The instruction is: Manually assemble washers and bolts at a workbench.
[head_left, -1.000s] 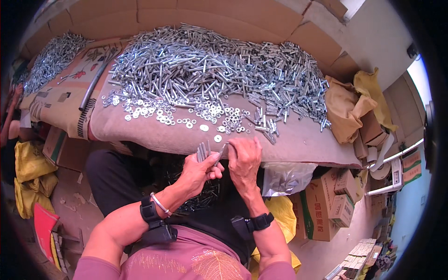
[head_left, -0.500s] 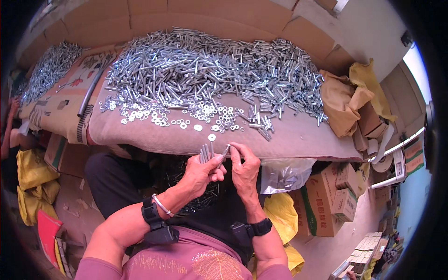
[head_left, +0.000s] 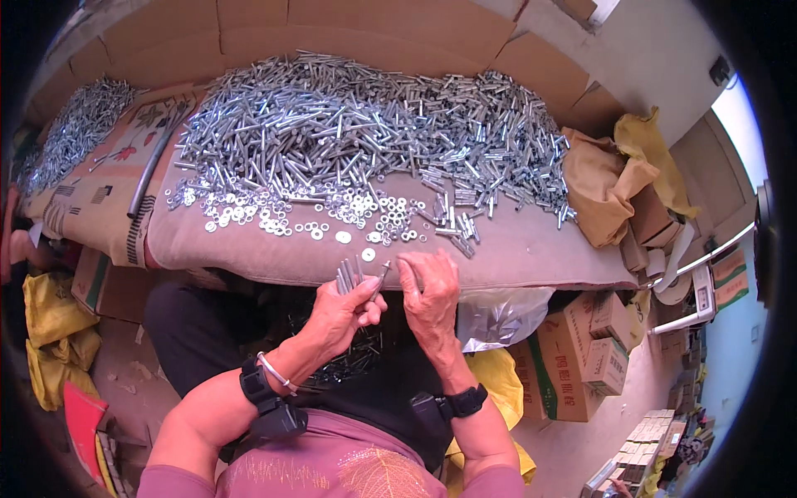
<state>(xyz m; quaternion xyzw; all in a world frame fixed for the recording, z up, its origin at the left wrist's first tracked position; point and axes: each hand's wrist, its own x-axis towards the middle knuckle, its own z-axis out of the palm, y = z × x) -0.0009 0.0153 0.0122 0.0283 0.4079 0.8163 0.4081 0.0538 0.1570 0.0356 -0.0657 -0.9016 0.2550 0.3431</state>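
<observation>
Several slim metal bolts [head_left: 346,276] stick up from my left hand [head_left: 336,317], which is closed around them just in front of the padded table edge. One more bolt [head_left: 383,275] slants up from between its thumb and fingers, with a small piece at its tip. Close to its right, apart from that bolt, is my right hand [head_left: 432,295], its fingers bent together; whatever they may hold is hidden. Loose washers and nuts [head_left: 270,217] lie along the front of the table, and a single flat washer [head_left: 368,255] rests nearest the edge.
A big heap of metal rods [head_left: 332,124] covers the table's back, with short metal sleeves [head_left: 515,158] at its right. Orange sacking [head_left: 606,178] sits at the right end. Below are a plastic bag [head_left: 502,317] and cardboard boxes [head_left: 573,365]. Dark metal pieces lie between my legs.
My right hand has drawn away from the tip of the slanting bolt, its fingers curling. The left hand keeps its hold on the bolts. The whole view has shifted slightly.
</observation>
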